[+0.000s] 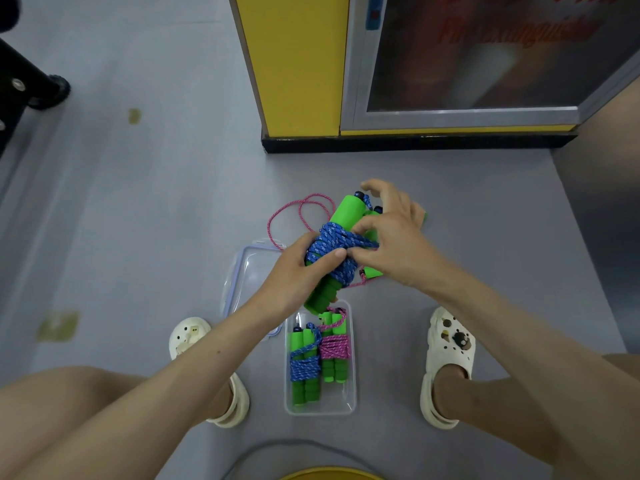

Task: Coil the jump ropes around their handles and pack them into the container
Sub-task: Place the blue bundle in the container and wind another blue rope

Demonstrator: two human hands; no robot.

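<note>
Where the clear plastic container (346,393) sits on the grey floor (138,202) between the person's feet, two wound bundles lie side by side in it. A blue-corded bundle (304,367) is on the left and a pink-corded bundle (334,346) on the right, each a pair of green foam grips bound about the middle with braided cord. The container is a shallow rectangle with rounded corners. Its lid (249,271) (transparent, with a bluish rim) lies flat on the floor just beside the container's far left corner, partly hidden by the left forearm.

Over the container's far end, the left hand (294,275) grips the blue jump rope (332,244), fingers curled round its ribbed green foam handles (343,211) and thumb pressed on the coils. The right hand (391,237) pinches the speckled blue cord at the coil, its other fingers loosely raised. The handles tilt, black end caps pointing away.

A pink jump rope (301,216) lies in loose loops on the floor behind the hands, one green handle showing under the right hand. Cream perforated clogs (450,344) flank the container.
</note>
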